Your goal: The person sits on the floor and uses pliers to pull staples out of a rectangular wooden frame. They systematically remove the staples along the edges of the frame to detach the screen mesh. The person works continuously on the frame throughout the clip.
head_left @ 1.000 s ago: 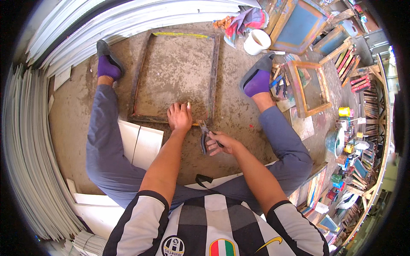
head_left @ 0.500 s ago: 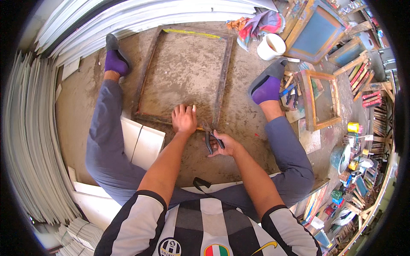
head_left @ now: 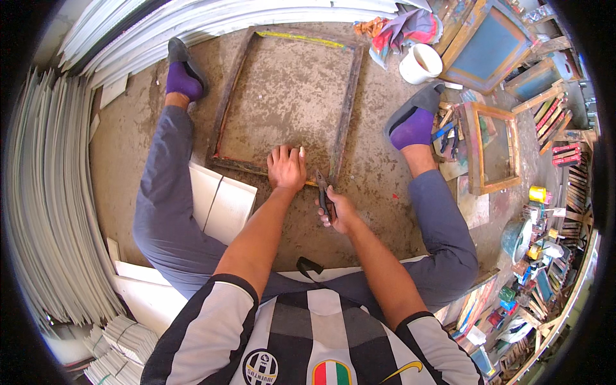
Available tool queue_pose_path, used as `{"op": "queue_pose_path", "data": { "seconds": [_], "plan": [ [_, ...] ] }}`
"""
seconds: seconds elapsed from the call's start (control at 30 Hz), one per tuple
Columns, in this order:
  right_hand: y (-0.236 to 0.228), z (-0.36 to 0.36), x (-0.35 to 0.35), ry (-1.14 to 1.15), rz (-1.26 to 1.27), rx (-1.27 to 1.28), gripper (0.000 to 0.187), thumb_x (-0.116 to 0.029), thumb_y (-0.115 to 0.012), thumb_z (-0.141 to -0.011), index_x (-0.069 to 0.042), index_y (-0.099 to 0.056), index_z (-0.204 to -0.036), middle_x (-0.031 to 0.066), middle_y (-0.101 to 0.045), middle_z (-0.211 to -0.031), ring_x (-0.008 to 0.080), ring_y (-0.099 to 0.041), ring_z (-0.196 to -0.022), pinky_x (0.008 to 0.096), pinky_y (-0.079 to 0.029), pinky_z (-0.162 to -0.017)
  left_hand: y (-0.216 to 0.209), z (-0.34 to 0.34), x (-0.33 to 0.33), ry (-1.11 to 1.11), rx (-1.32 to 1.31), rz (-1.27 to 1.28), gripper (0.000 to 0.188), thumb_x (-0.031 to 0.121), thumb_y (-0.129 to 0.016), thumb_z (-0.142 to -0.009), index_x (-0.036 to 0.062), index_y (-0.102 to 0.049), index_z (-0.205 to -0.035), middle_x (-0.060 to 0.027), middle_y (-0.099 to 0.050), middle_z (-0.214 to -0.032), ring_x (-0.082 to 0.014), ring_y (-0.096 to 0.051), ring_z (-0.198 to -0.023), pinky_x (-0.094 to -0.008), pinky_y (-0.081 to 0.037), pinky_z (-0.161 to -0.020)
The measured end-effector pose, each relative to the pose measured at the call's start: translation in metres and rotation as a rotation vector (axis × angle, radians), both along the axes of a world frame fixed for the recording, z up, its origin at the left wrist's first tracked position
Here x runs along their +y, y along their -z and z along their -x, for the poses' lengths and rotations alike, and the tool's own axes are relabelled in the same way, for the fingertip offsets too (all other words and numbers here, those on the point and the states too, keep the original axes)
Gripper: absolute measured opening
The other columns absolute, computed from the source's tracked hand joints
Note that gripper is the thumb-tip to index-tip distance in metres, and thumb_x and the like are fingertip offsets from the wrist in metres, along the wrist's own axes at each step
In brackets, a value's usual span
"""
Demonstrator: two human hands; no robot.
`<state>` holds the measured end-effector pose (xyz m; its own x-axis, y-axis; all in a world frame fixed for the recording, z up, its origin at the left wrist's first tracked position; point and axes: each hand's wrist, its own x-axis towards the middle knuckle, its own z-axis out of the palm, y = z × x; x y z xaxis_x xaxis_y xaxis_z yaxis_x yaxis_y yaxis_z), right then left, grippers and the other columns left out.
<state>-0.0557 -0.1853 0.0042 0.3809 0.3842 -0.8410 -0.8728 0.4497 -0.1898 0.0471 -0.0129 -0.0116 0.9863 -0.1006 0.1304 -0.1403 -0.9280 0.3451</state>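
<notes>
An empty rectangular wooden frame [head_left: 347,115], dark and worn with yellow paint along its far bar, lies flat on the floor between my legs. My left hand [head_left: 287,168] grips its near bar, fingers curled over the wood. Just to the right, my right hand [head_left: 340,212] is closed around dark-handled pliers [head_left: 323,190]. The pliers' handles are squeezed together. Their jaws point away from me and meet the near bar by its right corner; whether they bite on anything there is too small to tell.
White sheets stand stacked at left [head_left: 48,192] and along the back. A strapped white bundle [head_left: 221,202] lies by my left leg. Beyond my right foot are a white bucket [head_left: 421,64], rags [head_left: 407,32] and a smaller wooden frame [head_left: 473,151]. Tools and containers crowd the right.
The pliers' handles, spread apart before, are now closed together, and the pliers point more straight away from me. My left hand stays on the near bar. The whole view has shifted slightly.
</notes>
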Motion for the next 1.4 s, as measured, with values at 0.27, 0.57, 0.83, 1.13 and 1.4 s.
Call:
{"op": "queue_pose_path", "data": {
  "seconds": [0.27,0.57,0.83,1.13,1.4],
  "plan": [
    [-0.076,-0.022,0.016,-0.176,0.265,-0.107,0.051,-0.054,-0.051,-0.1,-0.004,-0.06,-0.099,0.0096,-0.062,-0.072,0.0193,-0.059,-0.057,0.0328,-0.046,-0.051,0.002,-0.001,-0.001,0.002,-0.049,0.011,0.031,0.033,-0.049,-0.1,0.0083,-0.068,-0.1,-0.0118,-0.06,-0.114,-0.0341,-0.052,-0.113,-0.0511,-0.039,-0.1],
    [-0.048,0.03,-0.057,-0.364,0.396,-0.233,0.044,-0.04,-0.055,-0.103,-0.007,-0.053,-0.132,0.0173,-0.069,-0.111,0.0267,-0.071,-0.087,0.0384,-0.058,-0.073,0.005,0.007,0.007,0.116,-0.138,0.141,0.02,0.03,-0.062,-0.095,0.0117,-0.068,-0.099,-0.0104,-0.059,-0.112,-0.0338,-0.052,-0.111,-0.05,-0.039,-0.099],
    [-0.044,-0.008,-0.055,-0.492,0.295,-0.26,0.05,-0.039,-0.054,-0.103,-0.012,-0.048,-0.143,0.0138,-0.066,-0.109,0.0277,-0.069,-0.096,0.0445,-0.058,-0.077,0.016,0.024,0.019,0.149,-0.043,0.062,0.025,0.031,-0.059,-0.098,0.0077,-0.07,-0.099,-0.0126,-0.06,-0.113,-0.0345,-0.051,-0.114,-0.0496,-0.038,-0.101],
    [0.001,-0.025,-0.085,-0.541,-0.028,-0.18,0.045,-0.042,-0.055,-0.102,-0.011,-0.052,-0.133,0.0147,-0.066,-0.114,0.0314,-0.07,-0.099,0.0546,-0.058,-0.076,0.01,0.026,0.018,0.178,-0.034,0.02,0.029,0.03,-0.054,-0.101,0.0065,-0.07,-0.103,-0.0127,-0.058,-0.118,-0.0336,-0.05,-0.116,-0.0497,-0.037,-0.103],
    [0.005,-0.028,-0.084,-0.518,-0.005,-0.158,0.041,-0.042,-0.053,-0.103,-0.003,-0.062,-0.113,0.0132,-0.071,-0.089,0.0243,-0.07,-0.074,0.0406,-0.058,-0.068,0.013,0.027,0.014,0.127,-0.029,-0.034,0.027,0.028,-0.052,-0.101,0.0058,-0.068,-0.103,-0.0128,-0.058,-0.119,-0.0341,-0.05,-0.117,-0.0504,-0.036,-0.104]
  ]
}}
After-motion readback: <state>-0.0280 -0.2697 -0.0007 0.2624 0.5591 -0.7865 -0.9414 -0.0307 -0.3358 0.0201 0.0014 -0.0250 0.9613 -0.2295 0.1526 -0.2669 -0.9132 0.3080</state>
